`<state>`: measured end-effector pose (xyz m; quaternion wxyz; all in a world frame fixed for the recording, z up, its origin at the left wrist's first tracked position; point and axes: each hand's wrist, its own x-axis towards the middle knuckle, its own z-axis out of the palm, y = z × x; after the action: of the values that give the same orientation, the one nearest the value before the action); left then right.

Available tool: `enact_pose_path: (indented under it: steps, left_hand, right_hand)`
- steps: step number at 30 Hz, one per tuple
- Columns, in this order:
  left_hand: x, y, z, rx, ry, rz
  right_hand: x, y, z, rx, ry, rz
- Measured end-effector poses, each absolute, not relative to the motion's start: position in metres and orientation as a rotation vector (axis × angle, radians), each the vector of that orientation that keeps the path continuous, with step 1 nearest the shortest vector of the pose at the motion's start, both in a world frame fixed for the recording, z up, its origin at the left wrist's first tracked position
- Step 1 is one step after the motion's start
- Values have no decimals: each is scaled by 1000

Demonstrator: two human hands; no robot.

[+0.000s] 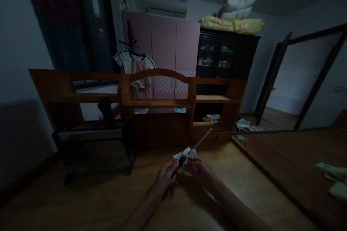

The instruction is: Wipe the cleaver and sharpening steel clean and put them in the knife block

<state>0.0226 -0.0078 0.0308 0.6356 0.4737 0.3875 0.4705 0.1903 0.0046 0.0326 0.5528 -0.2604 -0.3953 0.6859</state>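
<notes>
Above the wooden desk surface (130,202), my left hand (165,177) is closed round the dark handle of a screwdriver (201,140). The long, thin grey shaft slants up and away to the right. A crumpled white tissue (192,154) lies around the place where handle and shaft meet. My right hand (199,170) pinches this tissue against the tool from the right side. Dim light and the tissue hide the join and some of the fingertips.
A dark glass tank (94,151) stands on the desk at left, with a black device (106,112) on top. Behind runs a wooden shelf unit (159,103). At right, past a raised edge, lies a brown surface (287,155) with cloth (334,173) on it.
</notes>
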Motion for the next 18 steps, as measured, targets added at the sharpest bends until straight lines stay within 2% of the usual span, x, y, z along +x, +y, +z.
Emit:
enact_pose_path:
  steps: [8, 18]
  left_hand:
    - [20, -22, 41, 1792, 1270, 1220]
    - [19, -26, 44, 1713, 1097, 1239]
  right_hand:
    - [188, 0, 39, -680, -953, 1560]
    - [194, -2, 53, -653, -849, 1559]
